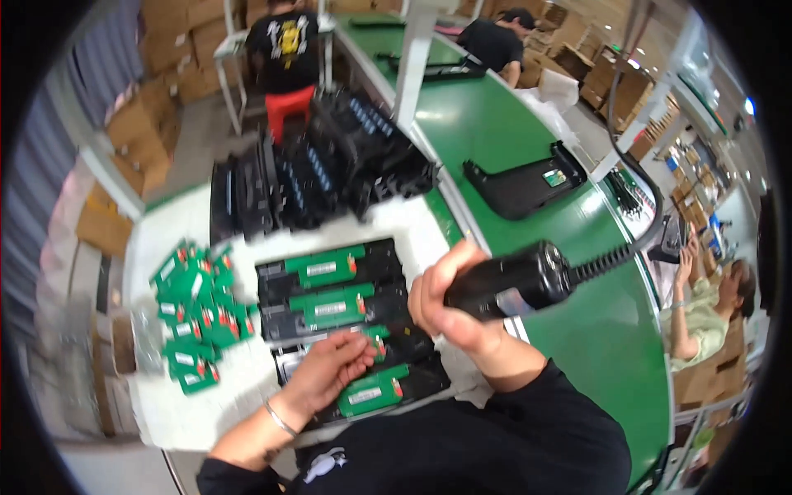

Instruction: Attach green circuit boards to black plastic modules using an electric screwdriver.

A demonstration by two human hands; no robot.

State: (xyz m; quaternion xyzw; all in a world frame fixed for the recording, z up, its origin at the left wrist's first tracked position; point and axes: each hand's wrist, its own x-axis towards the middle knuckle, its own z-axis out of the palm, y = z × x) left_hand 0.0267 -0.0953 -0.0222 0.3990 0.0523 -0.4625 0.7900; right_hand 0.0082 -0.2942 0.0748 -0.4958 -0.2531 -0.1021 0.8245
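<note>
My right hand point(452, 299) grips a black corded electric screwdriver point(521, 280), held tilted above the right side of the black plastic panels; its tip is hidden behind the hand. My left hand point(334, 367) has its fingers curled together over a green circuit board point(375, 340) on one panel; whether something small is pinched in them cannot be made out. Several black panels point(276, 312) lie in a row on the white-covered table, each bearing a green board, such as the far board point(323, 269), the middle board point(332, 307) and the near board point(370, 394).
Loose green circuit boards point(198, 289) are heaped on the table's white cover point(247, 404) at left. Black plastic housings point(305, 177) are piled at the far side. A green conveyor point(594, 330) runs along the right, carrying a black cover point(528, 188). Other people work beyond it.
</note>
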